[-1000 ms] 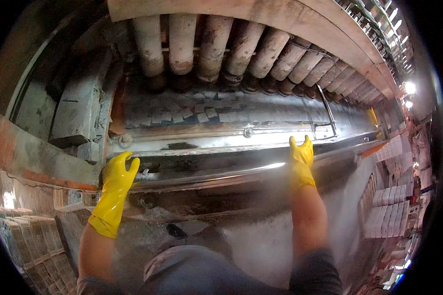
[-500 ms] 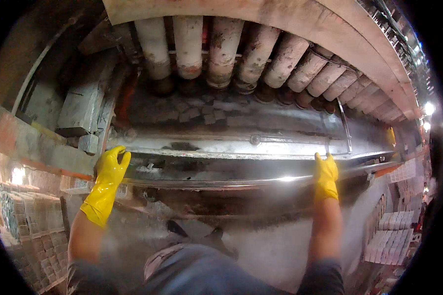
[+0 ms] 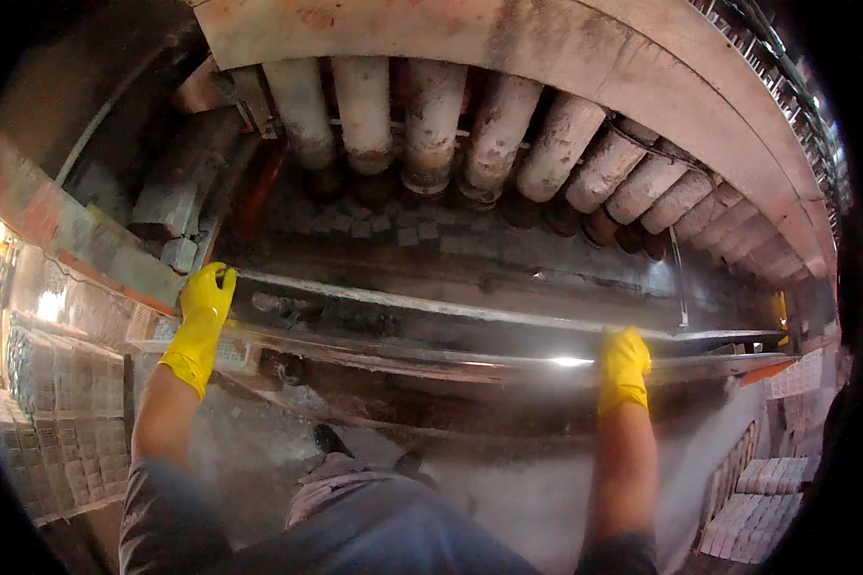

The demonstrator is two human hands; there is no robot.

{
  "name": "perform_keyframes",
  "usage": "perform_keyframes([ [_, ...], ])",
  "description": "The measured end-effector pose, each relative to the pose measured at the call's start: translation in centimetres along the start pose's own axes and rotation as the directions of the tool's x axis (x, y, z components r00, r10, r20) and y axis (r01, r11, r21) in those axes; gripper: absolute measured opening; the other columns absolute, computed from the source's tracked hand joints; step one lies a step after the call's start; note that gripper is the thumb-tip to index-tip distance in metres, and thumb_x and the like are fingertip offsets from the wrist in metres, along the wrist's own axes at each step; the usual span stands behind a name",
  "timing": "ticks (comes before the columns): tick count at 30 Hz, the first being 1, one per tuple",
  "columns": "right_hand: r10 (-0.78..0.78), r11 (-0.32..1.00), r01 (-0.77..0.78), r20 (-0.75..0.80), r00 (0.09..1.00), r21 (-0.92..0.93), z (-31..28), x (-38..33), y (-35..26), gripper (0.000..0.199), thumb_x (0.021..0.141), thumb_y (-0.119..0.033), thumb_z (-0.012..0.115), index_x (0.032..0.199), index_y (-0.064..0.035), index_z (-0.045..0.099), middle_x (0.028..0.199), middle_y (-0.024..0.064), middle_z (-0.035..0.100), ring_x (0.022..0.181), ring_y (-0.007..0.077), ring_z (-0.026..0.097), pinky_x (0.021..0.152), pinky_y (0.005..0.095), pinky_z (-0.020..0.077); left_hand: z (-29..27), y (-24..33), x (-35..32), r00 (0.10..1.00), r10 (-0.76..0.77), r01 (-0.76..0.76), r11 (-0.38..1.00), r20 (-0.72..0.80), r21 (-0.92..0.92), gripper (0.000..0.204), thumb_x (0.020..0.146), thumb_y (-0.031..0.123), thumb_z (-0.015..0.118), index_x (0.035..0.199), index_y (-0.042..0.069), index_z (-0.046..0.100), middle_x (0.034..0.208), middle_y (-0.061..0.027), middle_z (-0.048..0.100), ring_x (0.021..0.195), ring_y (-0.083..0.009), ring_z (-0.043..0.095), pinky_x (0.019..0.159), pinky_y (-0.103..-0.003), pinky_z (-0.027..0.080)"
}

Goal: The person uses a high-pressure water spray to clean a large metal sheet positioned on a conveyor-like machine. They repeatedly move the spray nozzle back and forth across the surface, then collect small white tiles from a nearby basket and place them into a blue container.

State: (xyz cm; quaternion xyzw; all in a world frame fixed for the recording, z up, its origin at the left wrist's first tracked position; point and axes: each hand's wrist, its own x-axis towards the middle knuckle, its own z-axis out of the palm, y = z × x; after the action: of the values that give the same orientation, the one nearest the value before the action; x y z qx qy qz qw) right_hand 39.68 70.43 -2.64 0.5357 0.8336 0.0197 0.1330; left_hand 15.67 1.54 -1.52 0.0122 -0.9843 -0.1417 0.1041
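My two hands, both in yellow rubber gloves, are set well apart along a long strip (image 3: 403, 301) that runs across in front of me, its pale edge slanting down from left to right. My left hand (image 3: 202, 311) is at the left end of it, thumb and fingers bent toward each other; I cannot tell whether they are clamped on the strip. My right hand (image 3: 625, 364) is bunched at the strip farther along, knuckles up, and since the fingertips are hidden I cannot tell how tightly it is closed. Nearer to me, a smooth metal rail (image 3: 571, 362) with a bright glint runs roughly alongside the strip and passes by my right hand. Beyond the strip, small squarish blocks (image 3: 408, 235) lie in shadow below a row of thick, stained pipes (image 3: 361, 105), with a broad curved beam (image 3: 508, 38) over their tops. A thin rod (image 3: 679, 283) stands slanted to the right. Just below my left hand is a white plastic basket (image 3: 232, 356), and my dark shoe (image 3: 332, 439) shows on the floor (image 3: 537, 470).
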Motion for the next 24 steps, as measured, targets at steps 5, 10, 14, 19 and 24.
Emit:
perform_keyframes([
  [5, -0.115, 0.987, 0.117, 0.028, 0.993, -0.106, 2.9, 4.9, 0.7, 0.056, 0.098, -0.056, 0.055, 0.129, -0.0119, 0.07, 0.134, 0.0129, 0.069, 0.124, 0.0365, 0.066, 0.091, 0.0536, 0.0549, 1.0, 1.3, 3.0, 0.986, -0.164, 0.164, 0.977, -0.012, 0.14, 0.044, 0.096, 0.045, 0.063, 0.12, 0.01, 0.072, 0.117, -0.0143, 0.075, 0.11, -0.0377, 0.069, 0.095, -0.047, 0.054],
  [10, -0.013, 1.0, 0.012, 0.131, 0.991, 0.008, -4.8, 0.4, -3.8, 0.044, 0.101, -0.047, 0.058, 0.135, -0.0214, 0.068, 0.136, 0.0079, 0.067, 0.126, 0.0349, 0.065, 0.089, 0.0578, 0.0567, 1.0, 2.1, 5.2, 0.975, -0.218, 0.208, 0.961, 0.037, 0.181, 0.053, 0.096, 0.052, 0.058, 0.128, 0.012, 0.067, 0.127, -0.0164, 0.071, 0.117, -0.0396, 0.066, 0.099, -0.051, 0.051],
  [14, -0.087, 0.978, 0.119, 0.182, 0.979, -0.172, -8.0, -0.6, -5.3, 0.039, 0.098, -0.036, 0.065, 0.136, -0.0251, 0.067, 0.143, 0.0067, 0.062, 0.13, 0.0342, 0.062, 0.091, 0.0561, 0.0579, 0.8, 3.1, 6.9, 0.96, -0.26, 0.229, 0.944, 0.107, 0.239, 0.056, 0.096, 0.054, 0.058, 0.134, 0.013, 0.064, 0.133, -0.0175, 0.067, 0.124, -0.0399, 0.063, 0.104, -0.052, 0.049],
  [19, -0.114, 0.959, 0.15, 0.16, 0.981, -0.239, -7.7, 0.5, -6.3, 0.038, 0.098, -0.028, 0.069, 0.136, -0.0247, 0.068, 0.144, 0.0073, 0.061, 0.131, 0.0335, 0.061, 0.092, 0.052, 0.0589, 0.4, 5.0, 7.7, 0.956, -0.28, 0.259, 0.945, 0.084, 0.199, 0.053, 0.094, 0.049, 0.06, 0.127, 0.008, 0.068, 0.13, -0.0229, 0.068, 0.12, -0.0413, 0.065, 0.103, -0.051, 0.05],
  [24, -0.258, 0.886, 0.313, 0.197, 0.946, -0.342, -1.1, 8.8, -1.8, 0.032, 0.101, -0.023, 0.06, 0.129, -0.0149, 0.071, 0.13, 0.0104, 0.071, 0.121, 0.0353, 0.068, 0.094, 0.0462, 0.0571, 1.4, 6.0, 9.1, 0.961, -0.256, 0.239, 0.959, 0.103, 0.153, 0.055, 0.093, 0.051, 0.061, 0.125, 0.007, 0.069, 0.127, -0.0238, 0.068, 0.119, -0.0412, 0.065, 0.102, -0.052, 0.051],
])
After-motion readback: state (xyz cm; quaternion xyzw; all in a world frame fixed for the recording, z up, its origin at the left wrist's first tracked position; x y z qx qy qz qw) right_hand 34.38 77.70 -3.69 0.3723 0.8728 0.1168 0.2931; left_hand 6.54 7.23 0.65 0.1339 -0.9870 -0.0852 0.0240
